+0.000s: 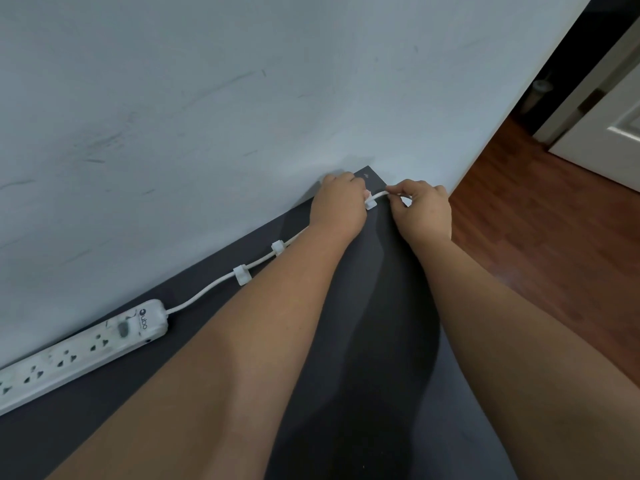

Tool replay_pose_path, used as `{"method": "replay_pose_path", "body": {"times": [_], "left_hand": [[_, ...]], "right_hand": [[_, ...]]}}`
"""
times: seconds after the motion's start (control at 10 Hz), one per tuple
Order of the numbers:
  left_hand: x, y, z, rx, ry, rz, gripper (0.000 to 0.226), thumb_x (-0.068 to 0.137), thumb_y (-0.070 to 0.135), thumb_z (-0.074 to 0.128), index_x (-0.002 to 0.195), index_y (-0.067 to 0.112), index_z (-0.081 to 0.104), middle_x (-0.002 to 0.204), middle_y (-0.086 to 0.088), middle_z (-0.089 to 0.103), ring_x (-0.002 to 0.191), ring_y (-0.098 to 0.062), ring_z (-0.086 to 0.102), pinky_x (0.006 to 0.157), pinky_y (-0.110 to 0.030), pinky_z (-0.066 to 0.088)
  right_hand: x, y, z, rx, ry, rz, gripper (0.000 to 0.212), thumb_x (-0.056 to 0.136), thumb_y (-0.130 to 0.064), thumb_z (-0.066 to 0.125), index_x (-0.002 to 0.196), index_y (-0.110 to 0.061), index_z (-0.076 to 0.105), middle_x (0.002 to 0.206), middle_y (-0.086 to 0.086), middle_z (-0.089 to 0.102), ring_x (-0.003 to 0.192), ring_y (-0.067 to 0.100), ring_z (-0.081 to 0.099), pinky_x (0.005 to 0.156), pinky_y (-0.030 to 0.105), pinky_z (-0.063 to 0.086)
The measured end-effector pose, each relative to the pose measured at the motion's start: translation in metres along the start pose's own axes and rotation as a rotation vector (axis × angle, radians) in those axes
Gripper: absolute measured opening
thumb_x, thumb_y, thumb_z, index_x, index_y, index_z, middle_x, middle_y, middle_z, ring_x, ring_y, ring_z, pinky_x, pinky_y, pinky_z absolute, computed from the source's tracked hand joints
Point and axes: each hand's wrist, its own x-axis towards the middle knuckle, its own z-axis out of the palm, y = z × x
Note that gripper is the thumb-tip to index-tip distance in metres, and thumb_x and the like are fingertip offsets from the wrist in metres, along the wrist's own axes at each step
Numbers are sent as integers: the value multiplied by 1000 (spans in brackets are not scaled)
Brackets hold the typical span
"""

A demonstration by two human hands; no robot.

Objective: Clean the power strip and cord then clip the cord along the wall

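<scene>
Head view: cord [207,289] is seen running from power strip [79,351] at 8 o'clock through two clips [240,274] toward 1 o'clock. A third clip [371,204] is pressed by the left hand [337,202]; cord is pinched by the right hand [424,211]. Dark mat [346,341] lies beneath, against the wall [242,116].

One white power strip [81,351] lies at the lower left of the frame, with one white cord [204,292] running from its end toward the middle. Three white clips [240,274] sit along the cord: one left of centre, a second [277,247] just up and right of it, and a third [371,203] at the centre between the hands. Two bare hands are in view, the left hand [337,202] and the right hand [424,211], with two forearms. One dark mat [346,375] fills the lower half, one pale wall [242,98] the upper half. One white door [609,133] shows at the right edge.
</scene>
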Motion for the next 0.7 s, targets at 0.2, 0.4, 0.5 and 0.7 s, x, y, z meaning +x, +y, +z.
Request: {"method": "replay_pose_path", "body": {"times": [0.2, 0.4, 0.5, 0.7], "left_hand": [[-4, 5, 6, -82, 24, -109, 23, 97, 17, 45, 99, 11, 68, 104, -6, 61, 100, -28, 53, 80, -35, 42], [-35, 2, 1, -31, -70, -52, 44, 97, 31, 48, 139, 19, 46, 139, -1, 45, 124, -28, 42, 102, -38, 36], [-74, -2, -11, -12, -97, -13, 60, 97, 36, 45, 150, 18, 26, 157, 2, 25, 141, -25, 25, 118, -41, 21], [-210, -23, -57, -200, -5, -154, 48, 94, 36, 50, 141, 27, 43, 148, 10, 36, 138, -15, 28, 116, -37, 27]], "right_hand": [[0, 1, 1, -60, 31, -24, 22, 91, -30, 54, 106, -33, 70, 102, -1, 68, 102, 26, 47, 85, 32, 39], [-1, -1, 1, -120, 45, -64, 25, 92, -32, 53, 109, -32, 70, 108, -1, 67, 104, 26, 48, 86, 34, 40], [-4, -3, -2, -138, 102, -46, 27, 88, -31, 52, 107, -32, 71, 116, -1, 59, 111, 26, 47, 90, 35, 37], [-21, -9, -9, -188, 120, -15, 30, 84, -27, 49, 105, -28, 70, 129, 3, 48, 121, 33, 39, 96, 41, 33]]}}
